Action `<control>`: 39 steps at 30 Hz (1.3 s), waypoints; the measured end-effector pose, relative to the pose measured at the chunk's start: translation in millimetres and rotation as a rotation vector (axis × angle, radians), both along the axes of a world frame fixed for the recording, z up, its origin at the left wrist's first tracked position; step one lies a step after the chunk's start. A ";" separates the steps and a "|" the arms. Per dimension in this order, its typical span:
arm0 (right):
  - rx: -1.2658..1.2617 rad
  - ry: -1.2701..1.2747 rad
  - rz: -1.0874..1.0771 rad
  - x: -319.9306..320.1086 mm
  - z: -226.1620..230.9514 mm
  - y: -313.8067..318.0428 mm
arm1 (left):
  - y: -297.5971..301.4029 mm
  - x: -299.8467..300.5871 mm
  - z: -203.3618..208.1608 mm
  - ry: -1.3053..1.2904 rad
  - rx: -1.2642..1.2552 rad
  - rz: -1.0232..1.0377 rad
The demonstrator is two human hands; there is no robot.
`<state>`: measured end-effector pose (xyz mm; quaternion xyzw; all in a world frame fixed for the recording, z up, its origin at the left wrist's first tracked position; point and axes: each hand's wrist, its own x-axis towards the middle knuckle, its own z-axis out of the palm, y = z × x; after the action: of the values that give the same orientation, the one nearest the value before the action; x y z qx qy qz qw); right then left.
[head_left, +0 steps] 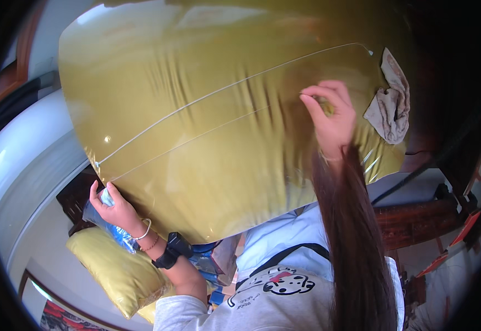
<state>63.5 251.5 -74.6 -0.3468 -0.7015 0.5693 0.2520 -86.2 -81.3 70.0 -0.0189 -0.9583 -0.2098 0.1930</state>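
My left hand (117,212) is closed around a small pale bluish-white thing (107,197) at the left edge of the yellow table cover; its kind is mostly hidden. From there a thin thread (191,141) runs up and right across the cover, stretched straight. Its far part fades from sight toward my right hand (334,113), whose thumb and forefinger are pinched together above the cover. Beyond the thread, and roughly parallel to it, lies a thicker white cord (218,90), with small whitish ends near the left edge and at the far right.
A crumpled beige cloth (389,110) lies on the right part of the glossy yellow cover (224,187). Below left is a yellow cushion (113,267), with a blue plastic-wrapped thing (120,234) beside it. Dark carved wooden furniture (417,220) stands at the right. Long hair hangs over my right forearm.
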 end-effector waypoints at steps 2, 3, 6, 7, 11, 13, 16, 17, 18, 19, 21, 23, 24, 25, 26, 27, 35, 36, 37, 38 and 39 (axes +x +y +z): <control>0.011 -0.021 -0.003 -2.3 -6.8 4.0 | 7.1 0.6 -1.4 0.024 -0.002 0.003; -0.004 -0.005 0.011 -5.1 -8.9 2.3 | 5.9 1.5 -0.4 0.031 -0.033 0.005; -0.020 0.030 0.025 -4.7 -0.2 -0.6 | 3.0 1.9 1.2 0.012 0.005 0.002; -0.018 0.047 0.026 -3.6 6.4 -1.9 | 0.8 1.9 1.7 0.001 0.026 0.001; 0.019 0.063 0.079 -0.5 20.6 -4.9 | 5.7 2.8 -1.5 0.016 0.060 0.013; -0.029 0.100 0.126 4.3 25.4 -9.1 | 4.5 1.6 -1.4 -0.008 0.111 0.021; 0.227 -0.005 0.091 -0.5 22.7 -19.8 | 11.7 2.1 2.0 0.002 0.076 0.043; 0.322 -0.034 0.127 2.8 22.1 -22.4 | 11.7 3.0 2.1 0.021 0.070 0.057; 0.316 -0.030 0.139 3.1 24.8 -25.1 | 10.3 2.1 1.6 0.053 0.062 0.073; 0.368 -0.027 0.199 6.0 31.4 -29.7 | 6.5 2.0 1.0 0.056 0.064 0.091; 0.421 0.011 0.291 11.9 32.8 -41.8 | 7.7 2.7 1.2 0.079 0.049 0.079; 0.347 0.062 0.346 15.8 16.4 -55.3 | 10.5 2.3 -3.4 0.102 0.052 0.061; 0.282 0.112 0.388 15.9 10.7 -62.5 | 10.3 0.4 -4.7 0.106 0.073 0.055; 0.391 0.066 0.466 16.6 6.0 -64.6 | 9.7 0.1 -4.8 0.115 0.073 0.058; 0.378 0.072 0.471 18.8 5.4 -68.0 | 7.9 1.2 -3.6 0.124 0.074 0.061; 0.442 0.055 0.484 17.7 3.1 -68.7 | 5.3 1.6 -6.0 0.109 0.090 0.089; 0.358 0.018 0.505 8.1 22.2 -63.8 | -6.7 -1.6 -10.2 0.086 0.236 0.134; 0.255 0.034 0.472 6.3 27.1 -63.6 | -5.7 -1.9 -9.7 0.071 0.292 0.142; 0.264 0.060 0.439 1.5 35.0 -61.1 | -5.2 -1.9 -9.3 0.057 0.348 0.151; 0.262 0.065 0.447 -2.5 40.0 -61.6 | -5.4 -1.1 -8.8 0.063 0.345 0.158; 0.247 0.078 0.417 -7.5 44.2 -63.5 | -5.7 -0.7 -7.2 0.056 0.357 0.158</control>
<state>56.1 188.0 -30.3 -0.1387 -0.8121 0.5317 0.1963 -86.9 -87.0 62.8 0.0852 -0.8987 -0.3598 0.2359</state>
